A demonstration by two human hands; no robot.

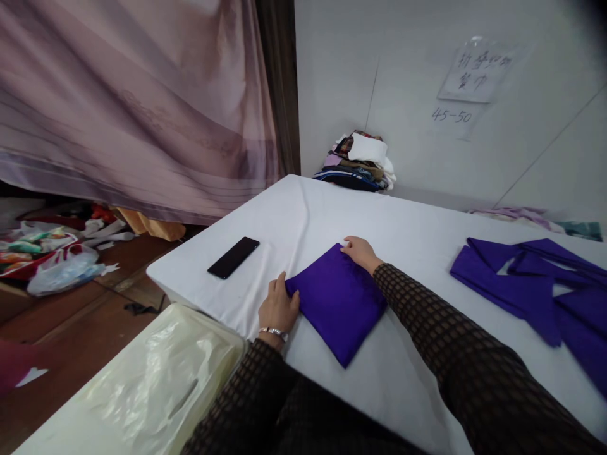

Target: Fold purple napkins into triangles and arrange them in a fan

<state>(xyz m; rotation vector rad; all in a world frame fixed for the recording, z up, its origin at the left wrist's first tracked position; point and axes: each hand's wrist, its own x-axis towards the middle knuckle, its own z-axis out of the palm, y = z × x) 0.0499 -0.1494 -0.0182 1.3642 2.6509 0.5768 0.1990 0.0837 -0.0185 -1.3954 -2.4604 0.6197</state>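
Note:
A folded purple cloth (339, 302) lies as a square on the white table (408, 373). My left hand (278, 308) grips its near left corner, fingers curled on the edge. My right hand (360, 251) presses on its far corner with the fingertips. Both sleeves are dark with a checked pattern, and a bracelet sits on my left wrist.
More purple cloth (535, 284) lies unfolded at the right. A black phone (233, 257) rests near the table's left edge. A stack of folded fabrics (360, 163) sits against the wall. A plastic-covered box (156, 379) stands at lower left; bags lie on the floor beneath a curtain.

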